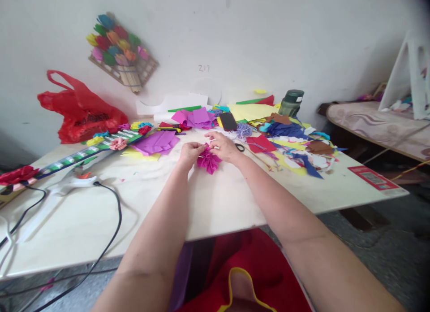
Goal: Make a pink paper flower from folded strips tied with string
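Observation:
A magenta crepe-paper flower (pixel 208 163) hangs between my two hands above the white table (pixel 221 204). My left hand (pixel 192 153) pinches its upper left side, thumb and fingers pressed together. At the upper right, my right hand (pixel 222 147) grips the petals between thumb and forefinger, with another finger lifted. Ruffled petals spread below my fingertips; the flower's upper part is partly hidden by my fingers. Just right of my right hand lie the dark handles of scissors (pixel 239 147). A stack of purple paper (pixel 157 143) rests to the left of my hands.
A red plastic bag (pixel 83 110) stands at the back left. Near it are a striped strip with paper flowers (pixel 90 151) and a white glue gun (pixel 75 183), its black cord trailing over the front edge. A phone (pixel 228 122), paper scraps (pixel 302 146) and a green bottle (pixel 290 103) lie behind and right.

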The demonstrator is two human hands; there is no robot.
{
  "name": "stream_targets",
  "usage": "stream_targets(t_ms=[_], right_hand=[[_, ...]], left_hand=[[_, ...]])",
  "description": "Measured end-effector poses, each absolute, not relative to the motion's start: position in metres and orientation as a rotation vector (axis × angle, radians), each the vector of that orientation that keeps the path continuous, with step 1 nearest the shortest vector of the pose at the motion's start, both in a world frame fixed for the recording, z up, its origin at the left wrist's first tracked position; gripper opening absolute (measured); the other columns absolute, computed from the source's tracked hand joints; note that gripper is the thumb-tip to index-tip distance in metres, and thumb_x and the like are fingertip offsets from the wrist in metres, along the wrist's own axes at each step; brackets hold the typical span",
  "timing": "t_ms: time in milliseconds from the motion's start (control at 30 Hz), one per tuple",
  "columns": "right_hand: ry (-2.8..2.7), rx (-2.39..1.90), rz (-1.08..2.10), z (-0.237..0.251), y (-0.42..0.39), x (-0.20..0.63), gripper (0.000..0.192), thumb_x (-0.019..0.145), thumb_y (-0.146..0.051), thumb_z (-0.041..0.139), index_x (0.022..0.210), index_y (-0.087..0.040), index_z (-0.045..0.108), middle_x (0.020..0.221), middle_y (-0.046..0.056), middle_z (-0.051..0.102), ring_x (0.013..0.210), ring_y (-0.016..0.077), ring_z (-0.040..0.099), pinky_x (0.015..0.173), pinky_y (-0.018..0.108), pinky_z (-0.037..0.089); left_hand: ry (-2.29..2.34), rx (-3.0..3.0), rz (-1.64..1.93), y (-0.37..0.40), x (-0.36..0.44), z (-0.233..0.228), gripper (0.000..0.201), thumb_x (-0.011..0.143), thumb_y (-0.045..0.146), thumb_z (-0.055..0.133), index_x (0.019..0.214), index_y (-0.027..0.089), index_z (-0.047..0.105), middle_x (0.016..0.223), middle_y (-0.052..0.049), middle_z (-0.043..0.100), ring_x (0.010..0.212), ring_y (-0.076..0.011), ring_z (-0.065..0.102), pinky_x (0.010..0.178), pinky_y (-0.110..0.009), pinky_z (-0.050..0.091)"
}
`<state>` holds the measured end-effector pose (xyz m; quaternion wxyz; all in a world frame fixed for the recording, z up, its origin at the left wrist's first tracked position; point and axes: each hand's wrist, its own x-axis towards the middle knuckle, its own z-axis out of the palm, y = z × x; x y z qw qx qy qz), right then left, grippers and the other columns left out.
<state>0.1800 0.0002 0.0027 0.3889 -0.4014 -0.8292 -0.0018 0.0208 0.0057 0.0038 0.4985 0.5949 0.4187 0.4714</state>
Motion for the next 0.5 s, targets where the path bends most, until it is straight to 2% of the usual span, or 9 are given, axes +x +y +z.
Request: stream_targets(t_ms=[500], right_hand=[[-2.158, -0.970, 0.023, 0.0063, -0.0013, 0.1796, 0.010, 0.071, -0.015, 0.058, 0.064, -0.018, 0.064, 0.117, 0.006, 0.055, 0.099, 0.0184, 0.052, 0.087, 0.036, 0.043]], left_hand=[[1.124, 1.467, 1.228, 0.0156, 0.0194, -0.0039, 0.024, 0.057, 0.034, 0.068, 0.057, 0.014, 0.055, 0.046, 0.001, 0.052, 0.040, -0.0085, 0.043, 0.043, -0.022, 0.033]])
